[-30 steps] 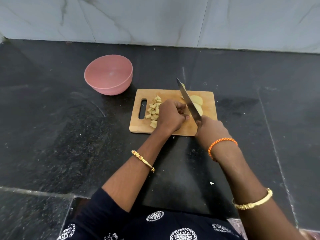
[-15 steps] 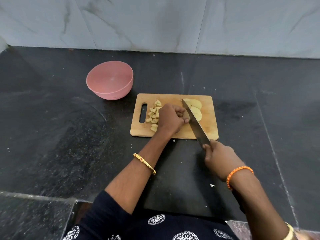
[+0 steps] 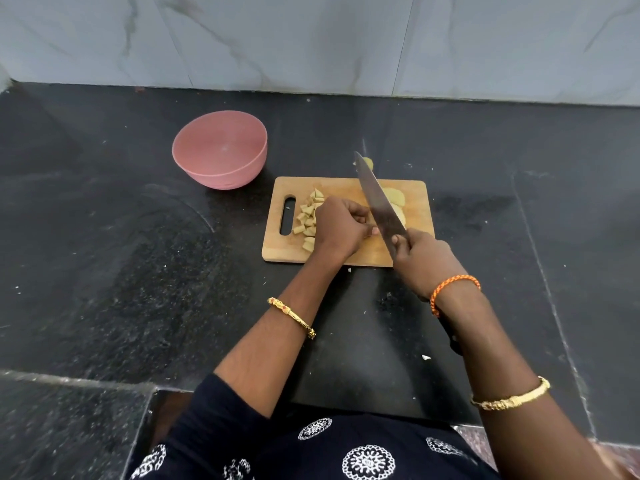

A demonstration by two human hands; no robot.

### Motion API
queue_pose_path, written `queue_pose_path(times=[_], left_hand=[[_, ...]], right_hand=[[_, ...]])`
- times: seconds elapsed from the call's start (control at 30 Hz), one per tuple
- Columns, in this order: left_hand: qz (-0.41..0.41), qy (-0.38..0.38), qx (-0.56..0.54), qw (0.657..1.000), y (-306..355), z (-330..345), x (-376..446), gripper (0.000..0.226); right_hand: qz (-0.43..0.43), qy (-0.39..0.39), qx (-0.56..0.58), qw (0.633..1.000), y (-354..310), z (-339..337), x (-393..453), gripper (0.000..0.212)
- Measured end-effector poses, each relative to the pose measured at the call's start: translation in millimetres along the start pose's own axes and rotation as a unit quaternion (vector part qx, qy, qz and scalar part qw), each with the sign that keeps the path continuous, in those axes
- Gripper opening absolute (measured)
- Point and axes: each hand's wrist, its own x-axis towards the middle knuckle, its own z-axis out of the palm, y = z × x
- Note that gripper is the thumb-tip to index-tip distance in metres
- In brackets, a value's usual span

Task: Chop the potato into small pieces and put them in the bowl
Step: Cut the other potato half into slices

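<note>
Mid-chop on the cutting board (image 3: 420, 192)

Your left hand (image 3: 341, 227) curls over potato; your right hand (image 3: 420, 259) grips the knife (image 3: 379, 204), blade raised toward 11 o'clock, just right of those knuckles.

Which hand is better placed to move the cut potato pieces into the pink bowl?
Left. The left hand rests right beside the small cut potato pieces, on the wooden cutting board's side facing the round pink plastic bowl. The right hand grips the long steel knife.

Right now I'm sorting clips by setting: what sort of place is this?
Most likely a home kitchen: a dark stone countertop against a marble-look wall, with a wooden cutting board and a pink bowl on it.
</note>
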Motion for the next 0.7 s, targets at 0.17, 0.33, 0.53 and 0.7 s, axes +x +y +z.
queue_pose_path(times=[0.17,0.33,0.53,0.7], left_hand=[[0.002,-0.001,0.013,1.000,1,1,1,0.036],[0.000,0.000,0.016,1.000,2,2,0,0.037],[0.005,0.001,0.029,1.000,5,3,-3,0.036],[0.010,0.007,0.038,0.999,9,4,-5,0.032]], right_hand=[[0.001,0.017,-0.007,1.000,0,3,4,0.019],[0.000,0.028,-0.037,0.999,-2,6,11,0.019],[0.011,0.027,-0.074,0.997,-6,10,17,0.028],[0.003,0.023,-0.103,0.994,-5,10,17,0.029]])
